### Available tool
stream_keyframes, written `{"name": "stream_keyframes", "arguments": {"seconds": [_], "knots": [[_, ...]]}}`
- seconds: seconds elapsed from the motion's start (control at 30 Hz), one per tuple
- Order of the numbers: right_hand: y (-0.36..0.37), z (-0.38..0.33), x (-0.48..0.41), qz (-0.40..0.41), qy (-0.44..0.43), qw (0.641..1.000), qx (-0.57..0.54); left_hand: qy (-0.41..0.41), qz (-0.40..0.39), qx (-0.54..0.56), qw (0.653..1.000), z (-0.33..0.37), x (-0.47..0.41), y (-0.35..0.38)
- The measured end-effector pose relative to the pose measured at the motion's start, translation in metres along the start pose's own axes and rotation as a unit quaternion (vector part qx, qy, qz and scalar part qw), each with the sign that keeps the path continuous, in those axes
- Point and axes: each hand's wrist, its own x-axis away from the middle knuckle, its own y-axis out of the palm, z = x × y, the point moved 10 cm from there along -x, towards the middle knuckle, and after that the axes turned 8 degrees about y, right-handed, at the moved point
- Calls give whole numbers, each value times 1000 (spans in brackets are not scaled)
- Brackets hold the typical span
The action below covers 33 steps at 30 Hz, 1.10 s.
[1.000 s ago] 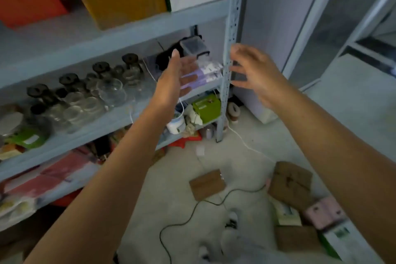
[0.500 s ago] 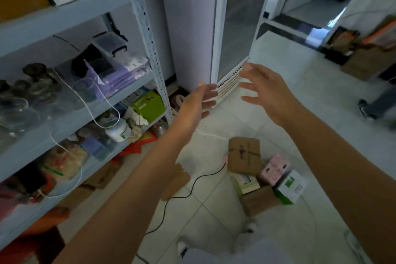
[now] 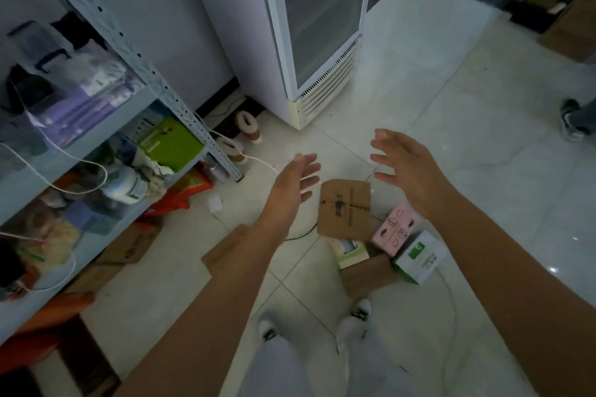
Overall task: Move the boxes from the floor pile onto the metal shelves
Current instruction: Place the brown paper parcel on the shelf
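Left hand point(image 3: 290, 190) fingers point(image 3: 309, 168) are straight and close together; right hand point(image 3: 409, 174) fingers point(image 3: 390, 138) are spread and slightly bent. Neither hand holds anything.

Between and below them, a matte brown cardboard box point(image 3: 346, 209) tops the pile point(image 3: 367, 272), its long axis running 12 to 6 o'clock. At its 4 o'clock sit a pink box point(image 3: 398, 230) and a white-and-green carton point(image 3: 419, 256) on glossy tiles point(image 3: 483, 138). The grey perforated metal shelves point(image 3: 129, 45) stand at 9 o'clock.

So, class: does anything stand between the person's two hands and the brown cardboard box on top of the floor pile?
Nothing visible does. The left hand and right hand hover open, one to each side of the brown cardboard box, which lies uncovered on top of the pile, and nothing shows between the hands and the box.
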Motion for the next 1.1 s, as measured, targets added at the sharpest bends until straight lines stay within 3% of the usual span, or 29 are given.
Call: {"name": "stream_keyframes", "arguments": {"seconds": [0.2,0.37,0.63,0.8,0.93,1.1], "knots": [[-23,87,-81,22,72,997,-19,-46,40,-7,998,-96,-68,7],[-49,208,-157,74,141,987,-17,-120,91,-32,988,-243,-117,-5],[-73,397,-278,143,221,964,-31,-165,57,-97,980,-444,-201,17],[-40,494,-339,82,220,971,44,-182,46,-152,970,-538,-247,9],[-44,541,-382,112,207,967,101,-212,58,-161,962,-595,-281,-2],[-70,578,-435,189,218,950,117,-224,18,-138,965,-637,-339,12]]}}
